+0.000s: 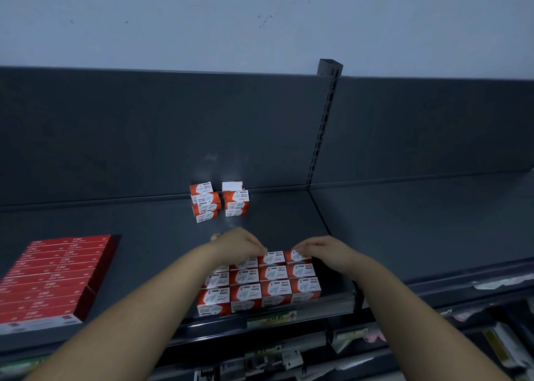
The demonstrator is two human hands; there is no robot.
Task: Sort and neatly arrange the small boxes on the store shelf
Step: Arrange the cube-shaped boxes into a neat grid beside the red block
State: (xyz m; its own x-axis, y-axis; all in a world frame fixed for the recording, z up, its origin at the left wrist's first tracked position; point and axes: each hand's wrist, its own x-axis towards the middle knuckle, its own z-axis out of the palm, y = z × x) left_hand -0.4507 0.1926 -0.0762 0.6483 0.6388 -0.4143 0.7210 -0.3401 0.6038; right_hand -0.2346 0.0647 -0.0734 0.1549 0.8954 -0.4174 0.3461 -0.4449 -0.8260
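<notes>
"PAPER CLIPS" and "3" on the small boxes [274, 289] (print upside down)

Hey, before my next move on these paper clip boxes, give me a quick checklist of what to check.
1. Hands on the back row of the front block: ok, left hand and right hand are both there.
2. Firm grip on a box: cannot tell, fingertips are hidden.
3. Front block rows squared: ok.
4. Two back stacks tidy: not ok, the boxes sit skewed.
5. Shelf bare between the block and the stacks: ok.
</notes>
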